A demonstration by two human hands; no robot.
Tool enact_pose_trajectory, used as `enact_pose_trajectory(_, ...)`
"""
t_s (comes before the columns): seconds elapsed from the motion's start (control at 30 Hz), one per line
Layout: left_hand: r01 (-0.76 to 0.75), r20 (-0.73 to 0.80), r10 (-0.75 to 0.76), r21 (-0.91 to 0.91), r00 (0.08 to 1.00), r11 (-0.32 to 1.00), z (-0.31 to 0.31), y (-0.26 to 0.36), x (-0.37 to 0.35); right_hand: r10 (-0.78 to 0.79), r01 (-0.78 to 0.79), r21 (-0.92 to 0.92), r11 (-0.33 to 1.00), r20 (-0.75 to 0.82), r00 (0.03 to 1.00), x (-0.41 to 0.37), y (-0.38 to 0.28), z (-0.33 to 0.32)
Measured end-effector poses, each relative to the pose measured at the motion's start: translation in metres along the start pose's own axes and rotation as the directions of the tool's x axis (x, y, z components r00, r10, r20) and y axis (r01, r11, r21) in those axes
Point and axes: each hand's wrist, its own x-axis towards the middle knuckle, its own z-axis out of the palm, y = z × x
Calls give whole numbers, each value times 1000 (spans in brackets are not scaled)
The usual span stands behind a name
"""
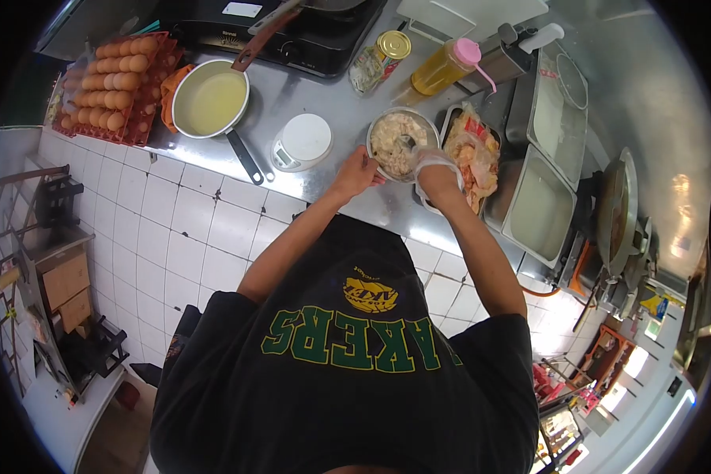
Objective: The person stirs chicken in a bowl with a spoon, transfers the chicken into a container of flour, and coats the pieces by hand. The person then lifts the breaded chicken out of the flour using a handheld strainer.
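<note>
At the near edge of the worktop [292,96], the left hand [357,172] gripped the near-left rim of the bowl [374,154], bracing it. The right hand [438,174], in a clear glove, came over the right side and seemed closed round a spoon [408,142] dipped into the pale, lumpy mix [396,128]; the grip itself was partly hidden. Working it well called for a firm left hold, fingertips outside the rim, and slow scoops from the wall to the middle, low enough that nothing spilled. The glove needed to keep off the tray [449,118] of raw-looking meat [474,162] just to the right. The scale [306,136] sat left of the bowl, with the pan [211,101] farther left. Beyond the bowl stood the bottle [441,73] and can [393,46], with the stove [312,46] far left of them.
</note>
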Motion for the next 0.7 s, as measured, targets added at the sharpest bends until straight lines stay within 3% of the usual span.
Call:
enact_pose_trajectory(0.03,-29,-19,28,-24,999,999,1,1,2,-21,22,-167,986,8,1000,-6,-4,-3)
enact_pose_trajectory(0.07,-36,-20,36,-29,999,999,3,0,2,-25,25,-174,984,4,1000,-4,-12,-1)
enact_pose_trajectory(0.13,-20,-52,20,-4,998,1000,5,2,1,269,-224,-174,959,310,912,5,-38,14)
enact_pose_trajectory(0.17,-21,-48,21,3,999,1000,4,3,2,256,-206,-167,964,377,890,12,-45,24)
enact_pose_trajectory(0.2,-19,-46,19,6,999,1000,2,2,2,258,-211,-162,964,377,890,15,-33,25)
enact_pose_trajectory(0.27,-4,-35,4,5,999,1000,4,-3,-4,-20,30,-45,999,223,975,7,0,23)
enact_pose_trajectory(0.3,2,-21,-2,0,1000,1000,4,1,-6,134,-142,28,990,181,974,12,-14,-6)
enact_pose_trajectory(0.4,-12,-16,12,41,1000,999,2,6,-1,51,-19,-124,992,253,966,4,-27,4)
enact_pose_trajectory(0.57,31,-6,-30,90,1000,995,1,4,-11,8,31,-143,989,261,965,13,9,-41)
enact_pose_trajectory(0.63,32,21,-34,85,999,996,2,5,-10,90,-63,-175,982,150,985,17,10,-61)
enact_pose_trajectory(0.7,19,15,-20,64,1000,998,4,8,-10,58,-36,-216,976,99,993,31,9,-30)
